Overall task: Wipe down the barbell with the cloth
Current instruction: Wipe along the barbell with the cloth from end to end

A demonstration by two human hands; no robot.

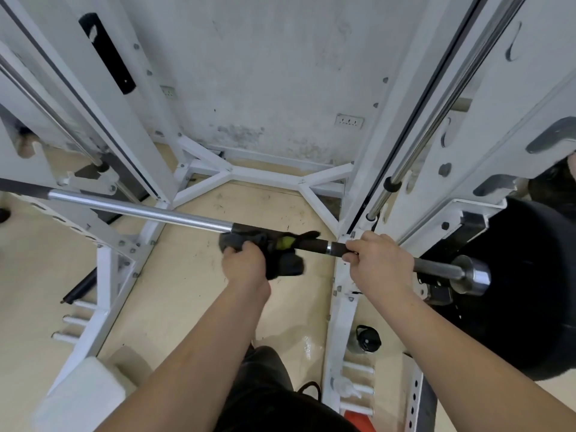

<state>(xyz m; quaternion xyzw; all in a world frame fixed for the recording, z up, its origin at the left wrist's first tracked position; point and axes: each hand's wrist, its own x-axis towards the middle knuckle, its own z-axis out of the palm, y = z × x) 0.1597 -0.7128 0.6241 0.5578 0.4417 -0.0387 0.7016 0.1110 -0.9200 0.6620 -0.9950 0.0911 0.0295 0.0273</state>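
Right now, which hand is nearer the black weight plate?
Right. The right hand grips the bar short of the weight plate; the left hand holds the cloth on the bar, farther toward the middle.

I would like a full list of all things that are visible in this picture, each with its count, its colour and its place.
barbell: one, silver with dark grip sections, across the rack from left to right
cloth: one, dark grey with a yellow-green spot, on the barbell near its middle
rack: one, white, around the barbell, before the wall
weight plate: one, black, at the barbell's right end
bottle: one, grey with black lid, on the floor by the right rack base
wall sockets: two, white, low on the wall
pad: one, white, lower left
left hand: holds the cloth on the barbell
right hand: grips the barbell, right of the cloth
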